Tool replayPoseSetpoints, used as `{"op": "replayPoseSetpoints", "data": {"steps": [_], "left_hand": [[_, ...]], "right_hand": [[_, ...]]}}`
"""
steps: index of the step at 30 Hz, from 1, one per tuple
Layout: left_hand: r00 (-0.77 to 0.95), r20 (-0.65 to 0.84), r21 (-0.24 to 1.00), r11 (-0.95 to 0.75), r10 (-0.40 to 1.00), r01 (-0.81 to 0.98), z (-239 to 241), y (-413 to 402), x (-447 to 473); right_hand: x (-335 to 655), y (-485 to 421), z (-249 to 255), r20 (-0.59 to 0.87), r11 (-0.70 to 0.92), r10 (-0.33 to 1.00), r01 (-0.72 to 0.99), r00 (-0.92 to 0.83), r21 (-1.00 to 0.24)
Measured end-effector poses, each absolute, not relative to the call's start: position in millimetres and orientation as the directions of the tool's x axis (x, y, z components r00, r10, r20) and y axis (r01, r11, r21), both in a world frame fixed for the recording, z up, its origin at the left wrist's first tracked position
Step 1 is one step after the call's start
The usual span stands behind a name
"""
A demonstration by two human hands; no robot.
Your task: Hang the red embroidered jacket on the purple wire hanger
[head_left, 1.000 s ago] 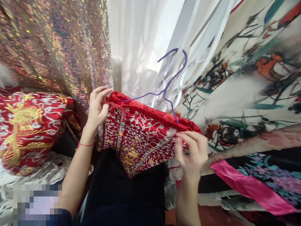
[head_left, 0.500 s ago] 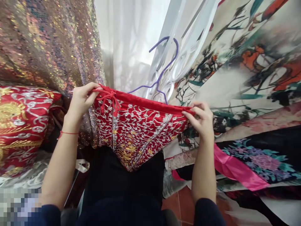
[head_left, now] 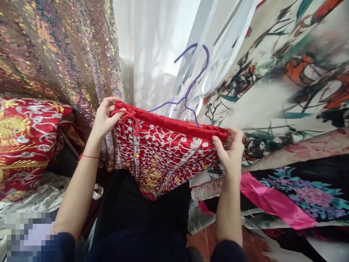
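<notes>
A red embroidered skirt (head_left: 163, 145), covered in silver scrollwork and gold motifs, is stretched between my two hands over my lap. My left hand (head_left: 106, 118) pinches one end of its red waistband, beside a tied red cord bow (head_left: 130, 115). At the other end, my right hand (head_left: 230, 149) grips the waistband, its thumb on the near side and its fingers partly hidden behind the cloth. A purple hanger (head_left: 188, 96) rises from behind the waistband, hook up; its lower part is hidden by the skirt.
More red embroidered cloth (head_left: 24, 142) lies at the left, below a hanging sequinned fabric (head_left: 62, 47). Behind are a white curtain (head_left: 152, 43) and white openwork slats (head_left: 201, 32). Floral-printed fabric (head_left: 261, 94) and a pink ribbon (head_left: 275, 198) fill the right side.
My hands have brought the waistband ends slightly closer together, and its opening gapes a little more. My right thumb now lies over the near side of the band.
</notes>
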State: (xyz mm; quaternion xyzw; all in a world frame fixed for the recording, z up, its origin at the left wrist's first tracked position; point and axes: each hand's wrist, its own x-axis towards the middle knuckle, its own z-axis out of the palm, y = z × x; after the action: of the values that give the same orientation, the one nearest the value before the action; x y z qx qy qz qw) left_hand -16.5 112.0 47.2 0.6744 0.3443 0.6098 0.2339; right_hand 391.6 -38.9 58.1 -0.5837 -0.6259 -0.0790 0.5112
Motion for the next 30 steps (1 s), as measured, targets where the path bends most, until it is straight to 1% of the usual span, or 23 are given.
{"op": "replayPoseSetpoints", "data": {"steps": [2, 4, 6, 10, 13, 14, 18, 21, 26, 30], "left_hand": [[0.025, 0.663, 0.712, -0.641, 0.748, 0.286, 46.7, 109.7, -16.5], [-0.025, 0.697, 0.661, -0.628, 0.717, 0.411, 44.5, 106.2, -15.2], [-0.102, 0.744, 0.613, -0.614, 0.66, 0.498, 41.9, 101.9, -12.2], [-0.198, 0.842, 0.519, -0.651, 0.502, 0.555, 43.2, 92.9, -2.5], [-0.193, 0.882, 0.455, -0.671, 0.43, 0.585, 49.9, 91.7, 4.8], [-0.175, 0.884, 0.446, -0.671, 0.433, 0.592, 51.9, 93.1, 7.0], [-0.091, 0.856, 0.456, -0.658, 0.51, 0.599, 51.8, 103.4, 13.2], [-0.105, 0.853, 0.458, -0.637, 0.511, 0.619, 45.1, 107.3, 14.4], [-0.101, 0.861, 0.451, -0.654, 0.499, 0.608, 37.5, 102.0, 14.3], [-0.132, 0.856, 0.471, -0.65, 0.5, 0.596, 36.5, 96.8, 16.2]], "right_hand": [[379.2, -42.6, 56.9, 0.732, 0.237, 0.645, 0.852, 0.221, -0.467], [369.8, -41.6, 54.4, 0.747, 0.185, 0.618, 0.878, 0.245, -0.441], [365.7, -37.2, 49.9, 0.79, 0.197, 0.557, 0.884, 0.256, -0.425], [366.3, -26.4, 38.6, 0.889, 0.253, 0.386, 0.899, 0.246, -0.358], [365.9, -20.5, 33.3, 0.913, 0.224, 0.262, 0.901, 0.312, -0.372], [365.1, -18.9, 32.6, 0.911, 0.221, 0.255, 0.898, 0.323, -0.38], [361.8, -12.5, 31.8, 0.9, 0.258, 0.324, 0.888, 0.292, -0.381], [362.8, -8.4, 28.0, 0.908, 0.242, 0.301, 0.897, 0.293, -0.37], [368.3, -6.7, 18.9, 0.919, 0.194, 0.251, 0.914, 0.304, -0.355], [367.7, -11.1, 19.0, 0.909, 0.211, 0.277, 0.903, 0.313, -0.375]]}}
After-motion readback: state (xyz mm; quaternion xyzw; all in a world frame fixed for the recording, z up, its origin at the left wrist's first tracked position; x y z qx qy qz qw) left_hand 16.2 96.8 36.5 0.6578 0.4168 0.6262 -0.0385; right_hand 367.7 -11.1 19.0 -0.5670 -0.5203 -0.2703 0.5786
